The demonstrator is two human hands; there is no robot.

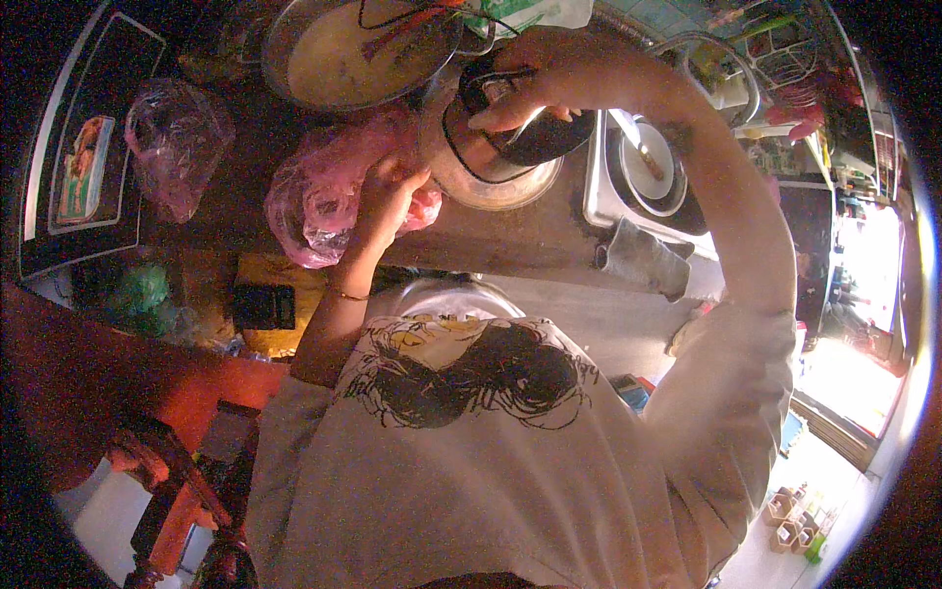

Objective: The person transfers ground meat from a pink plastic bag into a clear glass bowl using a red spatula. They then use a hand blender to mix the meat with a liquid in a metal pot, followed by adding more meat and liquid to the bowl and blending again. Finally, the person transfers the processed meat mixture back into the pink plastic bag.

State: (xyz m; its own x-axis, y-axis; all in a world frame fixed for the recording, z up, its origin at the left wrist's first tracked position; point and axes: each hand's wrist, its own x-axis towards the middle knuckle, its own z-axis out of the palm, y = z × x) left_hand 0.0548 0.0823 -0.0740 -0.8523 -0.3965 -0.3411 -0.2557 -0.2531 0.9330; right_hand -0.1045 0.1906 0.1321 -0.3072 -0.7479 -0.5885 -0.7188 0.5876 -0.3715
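Observation:
My left hand (391,188) is on a crumpled pink plastic bag (316,195), its fingers curled over the bag's right end. Some fingertips are hidden. Right of the bag stands a round metal pot (500,193) on the dark counter. Above this pot, my right hand (533,88) grips a dark rounded object (548,140), perhaps a lid or small pan. Its exact kind cannot be told, and the fingers cover part of it. What the metal pot holds is largely hidden.
A wide pan (368,55) with pale contents stands at the back. To the right, a white dish (651,166) sits on a metal-edged unit, with a grey cloth (647,258) over the counter's edge. A clear plastic bag (176,147) lies left. Below is a black scale-like device (263,305).

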